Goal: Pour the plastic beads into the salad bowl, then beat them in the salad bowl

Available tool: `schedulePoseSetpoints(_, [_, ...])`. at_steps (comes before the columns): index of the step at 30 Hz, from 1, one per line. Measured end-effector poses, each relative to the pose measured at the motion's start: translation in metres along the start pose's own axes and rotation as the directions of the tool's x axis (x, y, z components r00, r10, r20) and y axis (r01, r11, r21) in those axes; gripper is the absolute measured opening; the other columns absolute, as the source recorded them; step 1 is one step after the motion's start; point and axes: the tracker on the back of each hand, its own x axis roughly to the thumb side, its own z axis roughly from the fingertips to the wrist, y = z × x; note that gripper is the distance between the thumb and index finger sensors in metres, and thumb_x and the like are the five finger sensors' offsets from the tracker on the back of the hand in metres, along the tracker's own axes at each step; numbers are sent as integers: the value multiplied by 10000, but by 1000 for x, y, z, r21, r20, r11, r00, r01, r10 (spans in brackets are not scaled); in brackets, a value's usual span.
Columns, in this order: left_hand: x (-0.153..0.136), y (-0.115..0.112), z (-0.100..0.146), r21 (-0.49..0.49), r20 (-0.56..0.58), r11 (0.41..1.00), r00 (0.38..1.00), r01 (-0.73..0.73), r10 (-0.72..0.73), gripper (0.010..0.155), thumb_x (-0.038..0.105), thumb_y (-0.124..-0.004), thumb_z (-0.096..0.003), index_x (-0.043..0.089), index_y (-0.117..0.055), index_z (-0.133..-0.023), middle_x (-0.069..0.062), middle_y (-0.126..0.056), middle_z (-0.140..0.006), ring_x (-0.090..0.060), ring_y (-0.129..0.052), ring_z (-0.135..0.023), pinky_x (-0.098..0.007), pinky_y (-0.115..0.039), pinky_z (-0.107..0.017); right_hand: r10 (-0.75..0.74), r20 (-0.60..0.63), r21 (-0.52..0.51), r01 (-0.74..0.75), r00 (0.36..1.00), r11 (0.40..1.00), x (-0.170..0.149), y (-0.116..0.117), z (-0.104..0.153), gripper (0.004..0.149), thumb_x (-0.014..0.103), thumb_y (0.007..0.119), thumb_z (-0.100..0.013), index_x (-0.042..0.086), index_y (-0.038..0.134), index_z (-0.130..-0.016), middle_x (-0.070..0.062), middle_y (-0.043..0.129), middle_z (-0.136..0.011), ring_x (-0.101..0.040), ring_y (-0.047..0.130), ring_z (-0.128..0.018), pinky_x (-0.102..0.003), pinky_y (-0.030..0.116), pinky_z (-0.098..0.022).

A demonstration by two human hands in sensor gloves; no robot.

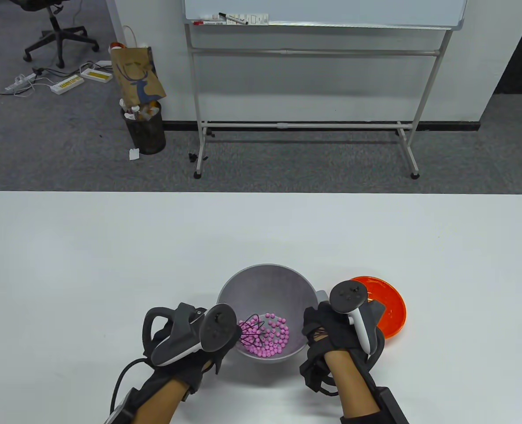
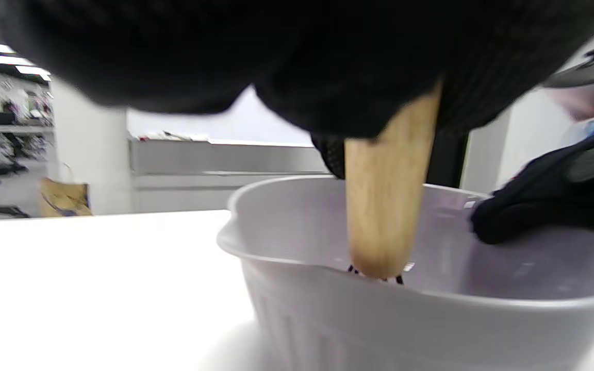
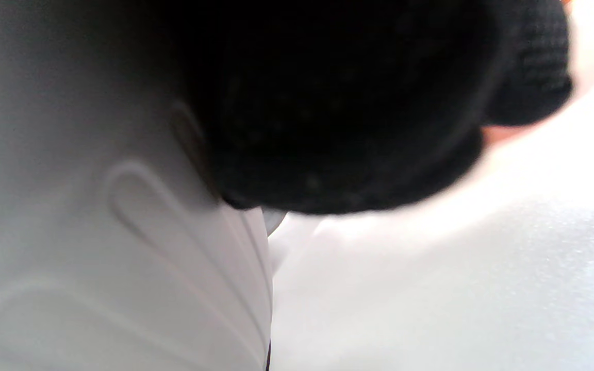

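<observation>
the left hand [image 1: 186,340] is curled round the wooden handle [image 2: 384,206] of a whisk [image 1: 252,332], its black wires down among the pink beads [image 1: 270,340] inside the grey salad bowl [image 1: 267,282] on the white counter [image 1: 111,265]; the right hand [image 1: 327,331] grips the bowl's right rim; an orange plate [image 1: 387,304] lies just beside the bowl

Whiteboard [image 1: 323,11], waste bin [image 1: 145,128], office chair [image 1: 58,26] behind table [image 1: 111,247]

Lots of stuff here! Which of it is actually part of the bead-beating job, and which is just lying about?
Part of the job:
- salad bowl
- pink plastic beads
- whisk, gripped by left hand
- right hand, holding the bowl's rim
- orange dish, now without beads

Just lying about:
- whiteboard
- waste bin
- paper bag
- office chair
</observation>
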Motion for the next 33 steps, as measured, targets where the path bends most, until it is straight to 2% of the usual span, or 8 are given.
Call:
schedulePoseSetpoints(3, [1, -12, -4, -20, 30, 994, 994, -104, 104, 436, 559, -855, -448, 263, -978, -744, 111, -1032, -178, -105, -995, -114, -370, -902, -296, 1, -1, -1, -1, 1000, 1000, 0, 0, 0, 548, 468, 770, -484, 43, 837, -824, -67, 1044, -388, -135, 1045, -34, -357, 881, -202])
schedulePoseSetpoints(12, [1, -31, -7, 163, -3, 985, 998, -55, 56, 478, 583, -789, -454, 283, -935, -796, 126, -1035, -215, -99, -1003, -133, -368, -902, -298, -1, -2, -2, 1, 1000, 1000, 0, 0, 0, 549, 468, 771, -484, 43, 838, -825, -68, 1043, -390, -135, 1045, -36, -357, 881, -202])
schedulePoseSetpoints(15, [-7, -34, -7, 198, -45, 977, 995, -80, 90, 490, 580, -779, -458, 278, -921, -816, 114, -1046, -234, -108, -1009, -144, -374, -898, -303, -1, -1, -1, 1, 1000, 1000, 0, 0, 0, 548, 468, 770, -484, 44, 837, -825, -67, 1042, -391, -136, 1045, -36, -357, 881, -202])
schedulePoseSetpoints(18, [-15, -36, -8, 185, -59, 976, 990, -116, 128, 499, 582, -773, -459, 274, -913, -826, 111, -1057, -263, -112, -1021, -164, -377, -897, -314, -2, -1, 0, 2, 1000, 1000, 0, 0, 0, 548, 468, 770, -485, 44, 837, -825, -69, 1043, -390, -137, 1045, -36, -357, 880, -203])
schedulePoseSetpoints(27, [-35, -13, 4, 200, -81, 949, 961, -245, 265, 507, 568, -796, -457, 270, -891, -856, 79, -1085, -385, -148, -1052, -261, -407, -882, -371, -6, -1, 4, 6, 1000, 1000, 0, 0, 0, 549, 468, 770, -485, 44, 835, -827, -68, 1042, -391, -136, 1045, -38, -357, 880, -204])
schedulePoseSetpoints(31, [-39, -2, 17, 205, -51, 950, 966, -236, 252, 512, 547, -822, -452, 289, -861, -892, 44, -1083, -539, -186, -1065, -383, -448, -853, -435, -7, 0, 5, 7, 1000, 1000, 0, 0, 0, 547, 467, 770, -485, 45, 835, -827, -68, 1043, -390, -136, 1046, -38, -358, 880, -204])
schedulePoseSetpoints(33, [-44, 4, 26, 263, -55, 941, 971, -212, 234, 537, 541, -826, -449, 291, -827, -925, 43, -1065, -604, -195, -1059, -441, -461, -836, -470, -8, 0, 6, 8, 1000, 1000, 0, 0, 0, 547, 467, 768, -486, 44, 835, -827, -70, 1043, -391, -138, 1045, -38, -359, 880, -204])
